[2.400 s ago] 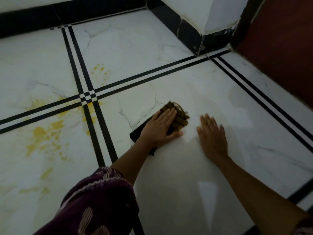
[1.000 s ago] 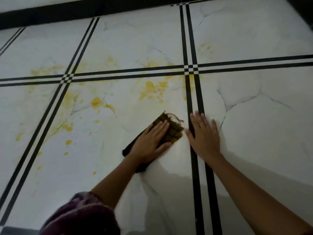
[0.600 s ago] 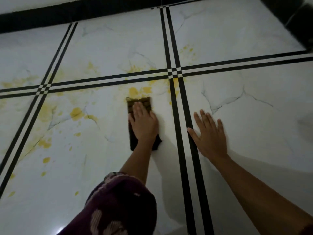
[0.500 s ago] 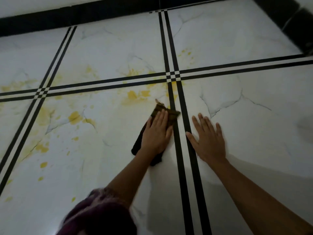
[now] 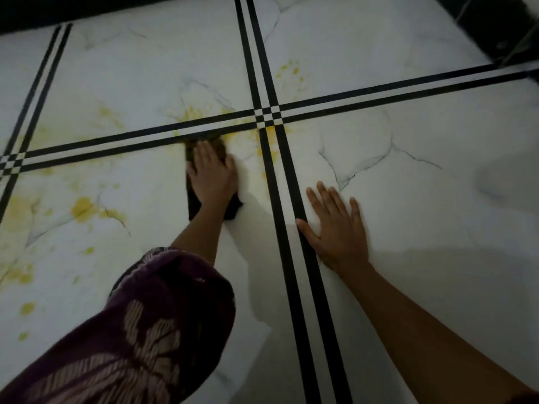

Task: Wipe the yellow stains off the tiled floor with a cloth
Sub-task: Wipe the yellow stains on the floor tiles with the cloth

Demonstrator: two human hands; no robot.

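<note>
We see the left hand (image 5: 211, 173) flat on top of the cloth (image 5: 193, 204), fingers straight and together, pressing down and not curled round it. The cloth is dark, with a brownish far end, and lies on the tiled floor (image 5: 423, 205) on the near-left tile. Its far edge touches the near black line of the cross stripe band (image 5: 116, 141), and its near corners stick out on either side of the wrist.

The right hand (image 5: 335, 228) is released, palm down on the floor with fingers spread. It holds nothing. Its thumb lies against the lengthwise stripe band (image 5: 291, 258), and the rest of the hand sits on the near-right tile. The two hands are apart, with that band between them.

We note these yellow stains:
- The biggest blot (image 5: 83, 208) is on the near-left tile, left of the cloth.
- Smaller spots (image 5: 27, 308) run down toward the lower left edge.
- A smear (image 5: 191, 113) sits just across the cross band from the cloth.
- Another (image 5: 270, 132) is at the stripe crossing (image 5: 268, 116), just right of the cloth.
- Faint specks (image 5: 291, 70) are on the far-right tile.

Between the cloth and the lengthwise band we see only a pale yellowish film.

A purple patterned sleeve (image 5: 140, 330) covers the left forearm down to near the wrist. The right forearm is bare. A dark skirting (image 5: 116, 7) runs along the top edge. The tiles are white with grey veining, and the lighting is dim.
</note>
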